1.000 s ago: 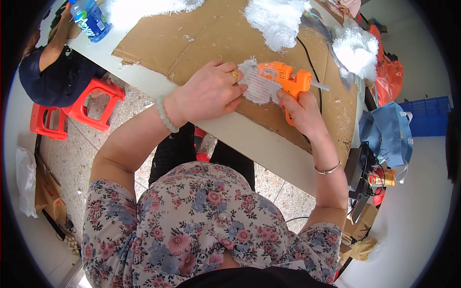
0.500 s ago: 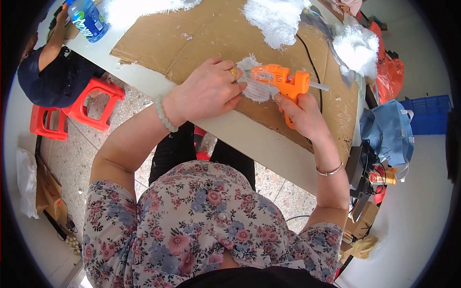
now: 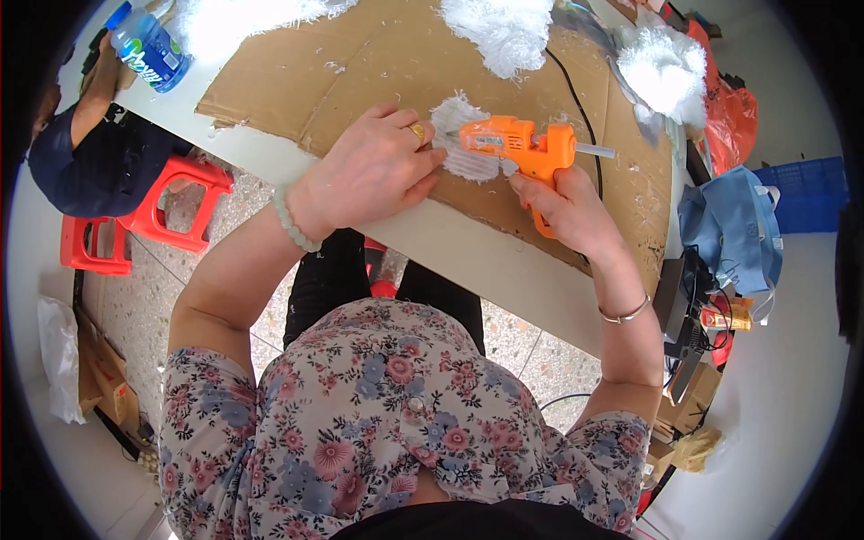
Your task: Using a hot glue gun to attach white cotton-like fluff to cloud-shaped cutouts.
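An orange hot glue gun (image 3: pixel 517 139) is gripped in my right hand (image 3: pixel 576 211), fingers wrapped round its handle. A pale glue stick (image 3: pixel 595 150) pokes out of its back end. The nozzle points left, over a small white fuzzy fabric piece (image 3: pixel 470 164) with a ridged surface. My left hand (image 3: pixel 373 166) is at the left edge of that piece, fingers curled together and pinching its edge. The fingertips are partly hidden from view. Beneath both hands lies a cardboard sheet (image 3: pixel 360 72) on the white table (image 3: pixel 504 261).
Fluffy white bundles (image 3: pixel 504 36) lie on the cardboard's far side, and another (image 3: pixel 661 76) sits at right. A black cord (image 3: pixel 585 99) crosses the sheet. A blue-labelled bottle (image 3: pixel 151 52) stands far left, near another person's arm (image 3: pixel 94 103). Red stools (image 3: pixel 184 202) stand on the floor.
The whole view has shifted slightly. My hands, the glue gun and the white piece keep nearly the same places relative to one another, with the nozzle still over the piece.
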